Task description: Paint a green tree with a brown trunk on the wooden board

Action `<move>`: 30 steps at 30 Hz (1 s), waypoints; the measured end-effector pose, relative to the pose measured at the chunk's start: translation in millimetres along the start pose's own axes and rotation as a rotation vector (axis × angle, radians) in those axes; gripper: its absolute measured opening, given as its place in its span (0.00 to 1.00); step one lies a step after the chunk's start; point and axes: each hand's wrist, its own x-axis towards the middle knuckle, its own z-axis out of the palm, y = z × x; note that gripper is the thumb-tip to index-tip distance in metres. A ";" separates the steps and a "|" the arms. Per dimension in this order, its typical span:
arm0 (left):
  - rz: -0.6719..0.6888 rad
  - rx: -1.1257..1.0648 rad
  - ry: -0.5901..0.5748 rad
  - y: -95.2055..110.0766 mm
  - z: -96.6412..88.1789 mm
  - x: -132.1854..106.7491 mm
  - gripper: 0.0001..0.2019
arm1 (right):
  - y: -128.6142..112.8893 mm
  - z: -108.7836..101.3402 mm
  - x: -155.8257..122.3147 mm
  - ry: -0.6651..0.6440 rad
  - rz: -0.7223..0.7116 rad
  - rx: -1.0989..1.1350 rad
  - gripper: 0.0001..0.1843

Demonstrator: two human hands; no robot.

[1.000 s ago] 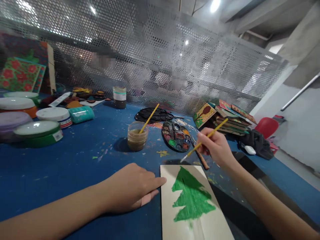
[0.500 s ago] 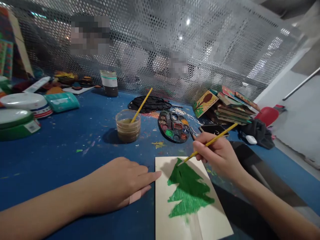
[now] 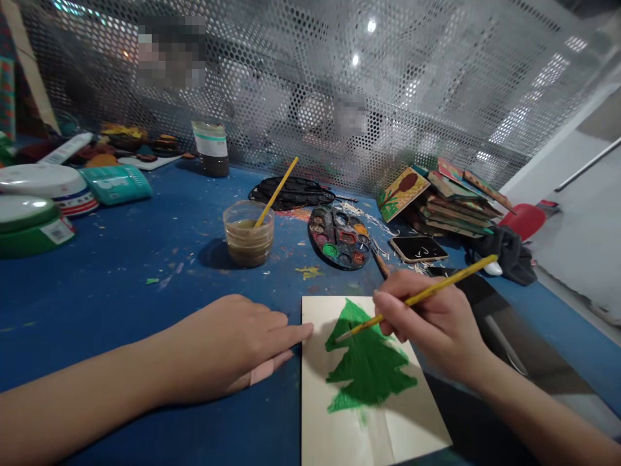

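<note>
While the right hand (image 3: 436, 323) pinches a thin yellow-handled paintbrush (image 3: 427, 292) between thumb and fingers, the bristle end rests on the upper left part of a green painted fir tree (image 3: 371, 366). The tree fills the middle of a cream rectangular card (image 3: 339, 433), which lies flat on the blue paint-spattered table (image 3: 145, 291) directly in front of the person. The brush handle slants up and to the right, past the knuckles.

The left hand (image 3: 233, 349) lies palm down on the table just left of the card, relaxed and gripping nothing. Its fingers are stretched out, and the index fingertip touches the card's left edge.

Beyond the card stands a clear plastic cup of murky brown water (image 3: 248, 236) with a second yellow brush (image 3: 276, 192) leaning in it. To its right lies a round palette of mixed watercolours (image 3: 339, 244), and behind both a black palette (image 3: 291, 192). A dark smartphone (image 3: 412, 248) lies face up near a leaning stack of painted boards (image 3: 451, 194). At the far left sit a green-lidded tub (image 3: 29, 226), a white-lidded tub (image 3: 48, 188) and a teal container (image 3: 116, 183). A perforated metal screen (image 3: 291, 84) closes off the back of the table.
</note>
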 end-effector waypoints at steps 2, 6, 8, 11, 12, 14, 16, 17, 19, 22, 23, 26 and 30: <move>0.000 0.007 -0.006 -0.1 0.7 -0.8 0.20 | -1.1 1.4 -0.5 -0.007 0.010 -0.009 0.14; 0.000 0.006 -0.037 -0.3 0.8 -1.9 0.21 | 0.1 1.9 0.4 0.039 0.058 -0.006 0.17; -0.001 -0.009 -0.024 -0.3 0.5 -1.4 0.20 | 0.1 2.2 0.3 0.010 0.058 -0.003 0.16; 0.009 -0.017 0.008 -0.3 -0.2 -0.2 0.21 | -0.5 3.1 0.1 0.028 0.073 -0.004 0.16; 0.015 -0.017 0.017 -0.3 -0.3 0.2 0.21 | -0.5 3.4 0.3 0.031 0.083 0.013 0.17; 0.020 -0.019 0.032 -0.5 -0.6 0.6 0.20 | 0.2 3.2 1.0 0.000 0.094 0.045 0.17; 0.021 -0.026 0.038 -1.0 -0.6 0.7 0.18 | 2.2 1.6 2.3 -0.010 0.090 0.022 0.17; 0.016 -0.025 0.038 -1.3 -0.6 0.7 0.18 | 3.6 0.1 3.0 0.016 0.087 -0.006 0.17; 0.011 -0.021 0.033 -1.9 -0.6 0.6 0.18 | 6.4 -3.5 4.6 0.095 0.095 -0.042 0.17; 0.017 -0.013 0.022 -2.3 -1.2 0.5 0.20 | 10.3 -8.0 7.3 0.078 0.134 0.007 0.17; 0.019 -0.016 0.015 -2.2 -1.5 0.6 0.20 | 11.8 -8.7 8.4 0.047 0.153 0.029 0.17; 0.008 -0.031 0.015 -2.1 -1.8 0.6 0.18 | 17.5 -8.9 12.0 0.060 0.196 0.042 0.16; 0.014 -0.027 0.025 -2.4 -0.1 -0.1 0.19 | 20.9 -9.0 12.5 0.121 0.142 -0.008 0.16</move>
